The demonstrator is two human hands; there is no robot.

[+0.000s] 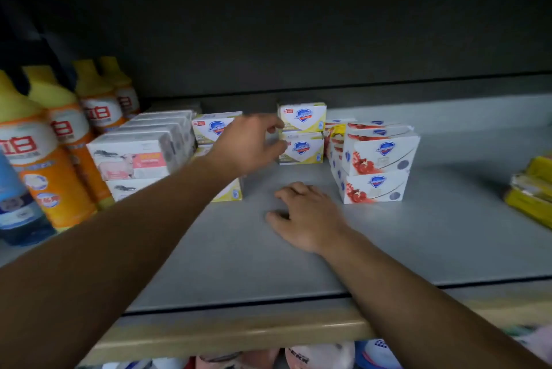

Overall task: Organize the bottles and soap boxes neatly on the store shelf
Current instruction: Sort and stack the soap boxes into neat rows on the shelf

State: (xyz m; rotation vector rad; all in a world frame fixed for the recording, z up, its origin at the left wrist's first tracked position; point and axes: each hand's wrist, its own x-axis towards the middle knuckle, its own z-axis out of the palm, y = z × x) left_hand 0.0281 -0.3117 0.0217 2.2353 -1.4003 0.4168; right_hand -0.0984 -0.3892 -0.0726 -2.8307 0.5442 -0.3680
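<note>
On the grey shelf (298, 264) we see our left hand (248, 144) reaching to a stack of 2 yellow soap boxes (302, 133), its fingertips touching the left side of the stack. Our right hand (307, 216) rests flat on the shelf, fingers relaxed. Just right stand the red soap boxes (375, 165), stacked. At the left are white soap boxes (140, 153) and orange bottles (44, 153) with yellow tops, beside 1 blue bottle (15, 204).
</note>
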